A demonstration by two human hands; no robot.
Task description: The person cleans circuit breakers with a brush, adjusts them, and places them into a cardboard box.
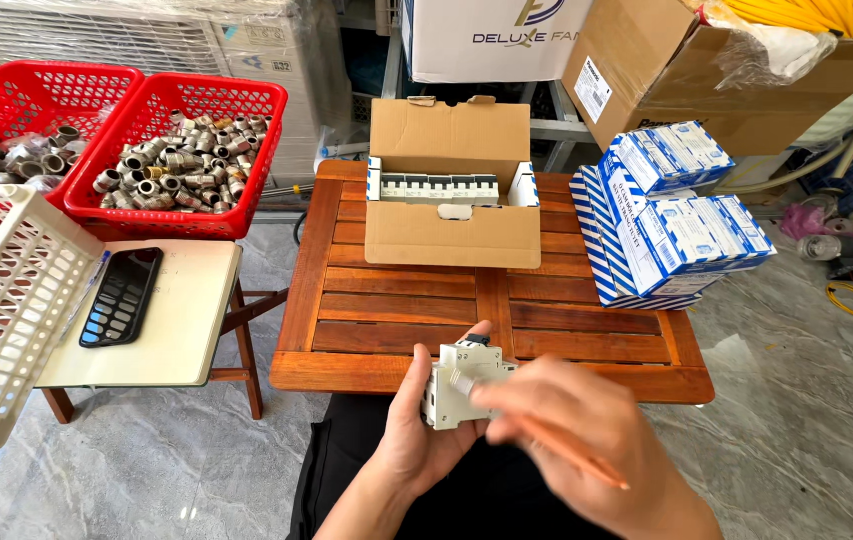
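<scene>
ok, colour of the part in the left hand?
Off-white breaker with a small black top, in the left hand; head view.

Three red baskets (175,150), one white basket (7,300), one open carton (452,205), one black calculator (122,296), two hands (507,420).

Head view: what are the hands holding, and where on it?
Left hand grips a small white plastic circuit breaker around its lower body. Blurred right hand holds a thin orange pencil-like stick near its upper end.

open brown carton (452,235) mid-table; blue-white small boxes (672,225) stacked right; big cartons (647,70) behind
</scene>
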